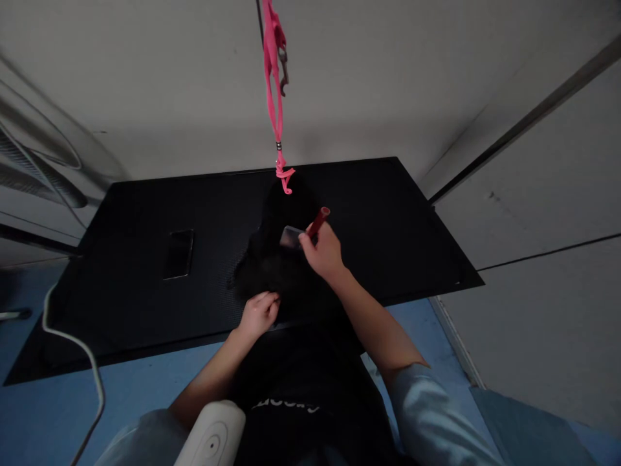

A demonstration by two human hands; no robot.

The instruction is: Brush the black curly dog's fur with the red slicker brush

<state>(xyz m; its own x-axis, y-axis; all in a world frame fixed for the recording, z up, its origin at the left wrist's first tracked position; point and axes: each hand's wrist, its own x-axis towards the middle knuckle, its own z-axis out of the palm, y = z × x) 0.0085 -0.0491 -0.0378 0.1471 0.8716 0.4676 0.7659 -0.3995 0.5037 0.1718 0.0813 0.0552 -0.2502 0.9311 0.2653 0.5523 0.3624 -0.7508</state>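
Note:
A black furry animal, apparently a dog, is on the black table; its dark coat merges with the tabletop and hides most of its outline. My right hand grips a pet slicker brush by its red handle. The brush's pale, flat head is over the animal's coat, and I cannot tell whether it touches. At the animal's near side, my left hand is closed, its fingers curled into the dark fur. Exactly which part it holds is too dark to make out.
A pink strap with a metal clip hangs above the animal. On the table's left side lies a dark phone. A white rounded device and a pale cable are at the lower left. Grey walls stand behind and at right.

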